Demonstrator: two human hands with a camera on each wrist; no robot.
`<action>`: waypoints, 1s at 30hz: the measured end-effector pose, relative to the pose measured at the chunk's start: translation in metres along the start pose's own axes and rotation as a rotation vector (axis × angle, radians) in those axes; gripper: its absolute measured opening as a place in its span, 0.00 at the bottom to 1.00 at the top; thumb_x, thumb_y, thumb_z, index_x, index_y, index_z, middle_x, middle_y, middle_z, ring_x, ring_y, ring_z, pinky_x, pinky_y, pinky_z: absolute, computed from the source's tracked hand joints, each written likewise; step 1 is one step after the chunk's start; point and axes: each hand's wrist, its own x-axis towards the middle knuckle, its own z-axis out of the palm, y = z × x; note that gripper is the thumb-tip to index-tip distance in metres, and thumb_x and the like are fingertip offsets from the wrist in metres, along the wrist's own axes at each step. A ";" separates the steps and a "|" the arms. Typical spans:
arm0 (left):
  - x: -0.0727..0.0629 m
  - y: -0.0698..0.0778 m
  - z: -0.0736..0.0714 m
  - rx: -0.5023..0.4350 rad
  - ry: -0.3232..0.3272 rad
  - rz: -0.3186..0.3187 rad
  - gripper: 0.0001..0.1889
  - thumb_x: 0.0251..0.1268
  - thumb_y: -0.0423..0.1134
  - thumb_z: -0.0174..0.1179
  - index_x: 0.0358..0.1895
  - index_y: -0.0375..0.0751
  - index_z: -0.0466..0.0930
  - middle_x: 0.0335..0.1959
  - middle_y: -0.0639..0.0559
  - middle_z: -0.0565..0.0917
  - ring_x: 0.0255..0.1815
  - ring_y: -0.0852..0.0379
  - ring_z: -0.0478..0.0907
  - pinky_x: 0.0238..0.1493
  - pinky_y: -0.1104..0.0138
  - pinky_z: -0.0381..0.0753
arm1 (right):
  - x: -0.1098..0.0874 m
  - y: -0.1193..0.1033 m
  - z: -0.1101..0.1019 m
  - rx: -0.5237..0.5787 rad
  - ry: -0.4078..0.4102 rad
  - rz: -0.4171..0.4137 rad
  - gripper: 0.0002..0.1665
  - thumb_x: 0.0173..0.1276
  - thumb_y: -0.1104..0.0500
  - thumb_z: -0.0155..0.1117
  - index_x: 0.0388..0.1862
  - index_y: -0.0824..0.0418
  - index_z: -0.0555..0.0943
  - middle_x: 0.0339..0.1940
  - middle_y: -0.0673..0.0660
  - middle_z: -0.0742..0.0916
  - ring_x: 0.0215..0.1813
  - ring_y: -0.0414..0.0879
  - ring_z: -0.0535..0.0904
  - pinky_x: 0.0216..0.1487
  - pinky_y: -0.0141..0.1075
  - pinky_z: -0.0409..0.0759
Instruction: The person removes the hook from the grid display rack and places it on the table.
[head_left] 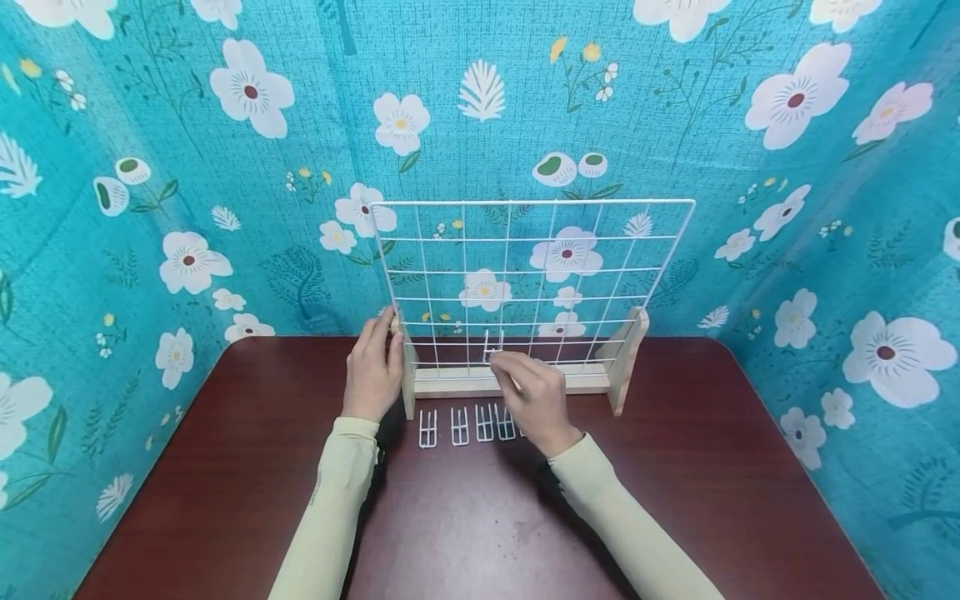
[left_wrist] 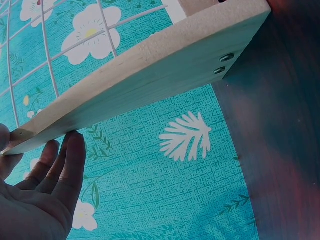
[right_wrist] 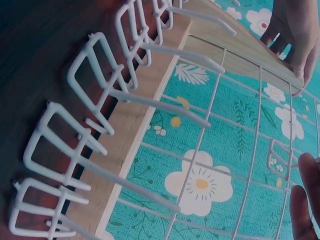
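A white wire grid (head_left: 532,202) stands upright on the table in a pale wooden stand. My left hand (head_left: 372,371) grips the stand's left wooden side piece (left_wrist: 150,75), thumb on one face and fingers on the other. Low at the middle of the grid, my right hand (head_left: 534,400) pinches a white wire hook (head_left: 493,342). In the right wrist view that hook's looped end (right_wrist: 280,160) overlaps the grid wires, and the fingertips (right_wrist: 306,175) cover its other end. Several more white wire hooks (head_left: 459,427) lie in a row before the stand, some partly behind my right hand.
The dark red-brown table (head_left: 480,517) extends in front and to both sides. At the stand's right is another wooden side piece (head_left: 628,358), joined by a base bar (head_left: 450,385). Blue flowered cloth (head_left: 300,167) surrounds the back and sides.
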 end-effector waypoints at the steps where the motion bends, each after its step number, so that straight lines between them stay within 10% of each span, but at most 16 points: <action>1: 0.000 0.000 0.000 -0.001 0.000 0.001 0.24 0.83 0.41 0.53 0.77 0.44 0.70 0.62 0.38 0.81 0.58 0.36 0.83 0.59 0.41 0.82 | 0.000 0.001 -0.001 -0.003 0.001 0.002 0.07 0.63 0.68 0.75 0.40 0.62 0.91 0.39 0.57 0.94 0.39 0.50 0.93 0.43 0.42 0.90; 30: 0.000 -0.003 0.002 -0.009 0.011 0.018 0.24 0.84 0.43 0.52 0.77 0.43 0.70 0.61 0.37 0.81 0.57 0.37 0.83 0.58 0.41 0.83 | -0.011 0.014 -0.016 -0.006 -0.019 0.014 0.07 0.65 0.68 0.74 0.41 0.62 0.92 0.40 0.58 0.94 0.41 0.52 0.93 0.44 0.44 0.90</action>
